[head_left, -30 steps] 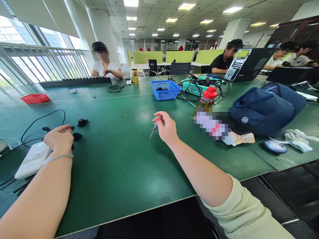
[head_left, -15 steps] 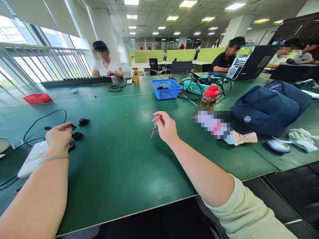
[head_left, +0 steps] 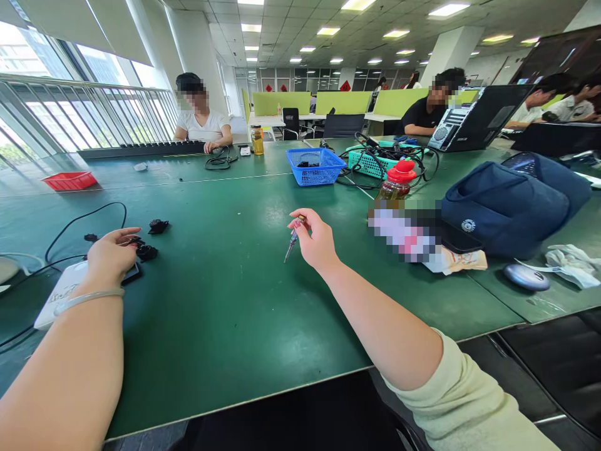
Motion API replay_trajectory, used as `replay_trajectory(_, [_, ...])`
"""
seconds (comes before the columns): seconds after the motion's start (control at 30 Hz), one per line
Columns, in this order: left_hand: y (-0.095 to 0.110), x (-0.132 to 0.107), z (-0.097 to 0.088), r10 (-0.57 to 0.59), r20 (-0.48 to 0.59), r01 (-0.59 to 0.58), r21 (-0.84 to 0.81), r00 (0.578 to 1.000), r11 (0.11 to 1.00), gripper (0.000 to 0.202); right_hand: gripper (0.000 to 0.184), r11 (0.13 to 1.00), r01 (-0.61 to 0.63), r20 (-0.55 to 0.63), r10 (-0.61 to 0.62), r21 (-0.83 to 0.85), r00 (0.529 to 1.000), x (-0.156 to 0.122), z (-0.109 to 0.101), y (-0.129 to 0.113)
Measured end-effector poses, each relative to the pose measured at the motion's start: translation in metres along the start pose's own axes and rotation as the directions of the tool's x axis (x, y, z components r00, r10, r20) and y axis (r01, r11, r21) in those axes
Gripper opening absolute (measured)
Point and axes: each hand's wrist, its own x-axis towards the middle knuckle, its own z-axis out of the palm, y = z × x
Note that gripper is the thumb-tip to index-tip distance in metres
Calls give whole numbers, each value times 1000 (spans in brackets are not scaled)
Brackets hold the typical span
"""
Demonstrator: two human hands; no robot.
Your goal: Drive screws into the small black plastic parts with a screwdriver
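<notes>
My right hand is raised over the middle of the green table, fingers closed in a pinch on a small screwdriver whose tip points down and to the left. At the left, my left hand rests over a white device. Its thumb and fingertips are pinched on a small black part. More small black parts lie just beyond it: one by the fingertips, one further back, one to the left.
A black cable loops at the left. A blue basket, a red-capped bottle, a navy bag and a mouse stand to the right. A red tray sits far left. Other people sit at the far side.
My left hand has slid a little forward toward the black parts, off the near part of the white device. My right hand and the screwdriver have stayed in place.
</notes>
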Motion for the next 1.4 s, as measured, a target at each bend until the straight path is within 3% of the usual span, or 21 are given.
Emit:
replay_trajectory(0.23, [10,-8,-12,19,44,-26,176,999,984,43,16,1000,9,-11,-9,-1,1000,1,-1,2])
replay_trajectory(0.8, [14,-10,-13,-16,138,-47,444,990,895,39,16,1000,3,7,-3,-22,1000,1,0,-2])
replay_trajectory(1.17, [4,-2,-7,55,135,-114,486,989,867,42,16,1000,-1,18,1,-22,1000,0,0,-2])
replay_trajectory(1.4, [4,-3,-3,50,107,-94,456,993,885,41,16,1000,-5,23,6,-26,1000,0,0,-2])
